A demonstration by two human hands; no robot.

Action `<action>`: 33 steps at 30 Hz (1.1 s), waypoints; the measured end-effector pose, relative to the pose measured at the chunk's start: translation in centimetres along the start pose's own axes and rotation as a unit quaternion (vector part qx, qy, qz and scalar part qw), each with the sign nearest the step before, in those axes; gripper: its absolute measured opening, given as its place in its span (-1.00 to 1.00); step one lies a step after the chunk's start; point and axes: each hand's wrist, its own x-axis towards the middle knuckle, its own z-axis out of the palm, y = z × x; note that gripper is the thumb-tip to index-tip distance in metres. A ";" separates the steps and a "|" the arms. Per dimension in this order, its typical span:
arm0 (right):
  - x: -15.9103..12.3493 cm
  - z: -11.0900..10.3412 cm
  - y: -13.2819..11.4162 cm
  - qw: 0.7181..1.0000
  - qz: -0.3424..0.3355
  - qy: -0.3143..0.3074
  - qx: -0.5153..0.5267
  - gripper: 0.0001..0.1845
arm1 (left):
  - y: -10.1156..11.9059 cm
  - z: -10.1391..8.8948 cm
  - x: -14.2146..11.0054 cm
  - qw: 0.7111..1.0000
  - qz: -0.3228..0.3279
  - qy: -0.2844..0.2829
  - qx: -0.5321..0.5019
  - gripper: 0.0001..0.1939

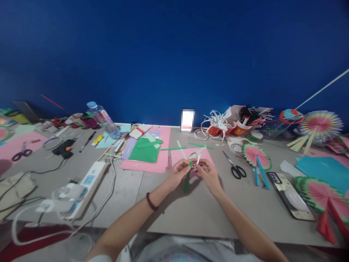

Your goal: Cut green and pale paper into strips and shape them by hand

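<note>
Both of my hands meet above the pink paper sheet (177,154) in the middle of the table. My left hand (177,174) is closed in a pinch on a green paper strip (187,182), whose loose end hangs down toward me. Fingers of my right hand (209,174) are closed on a thin white strip bent into a loop (198,157), which stands up between the two hands. Where green and white strips meet, my fingertips hide the detail. Narrow light green strips (201,145) lie just beyond the hands.
Black-handled scissors (238,171) lie to the right, near a watermelon-coloured paper fan (257,156) and a phone (290,196). Green sheets (144,154) are stacked at left. A power strip (88,185) with cables, a glue gun (64,148) and a tilted bottle (105,120) stand farther left.
</note>
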 end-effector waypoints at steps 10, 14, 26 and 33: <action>-0.2 0.1 -1.4 0.994 0.033 -0.020 0.105 -0.68 | 1.5 -0.8 1.8 0.984 0.085 0.134 0.080 -0.75; -0.5 0.3 -4.1 0.998 0.012 -0.039 0.045 -0.66 | 3.0 -1.2 3.4 0.981 0.025 0.186 0.046 -0.72; 4.6 1.2 -9.1 0.999 -0.002 -0.054 -0.004 -0.44 | 6.3 -2.5 6.9 0.974 0.065 0.207 0.064 -0.76; 5.4 0.0 -7.3 0.997 -0.045 0.003 -0.061 -0.56 | 4.9 -3.9 7.4 0.974 0.008 0.220 0.052 -0.70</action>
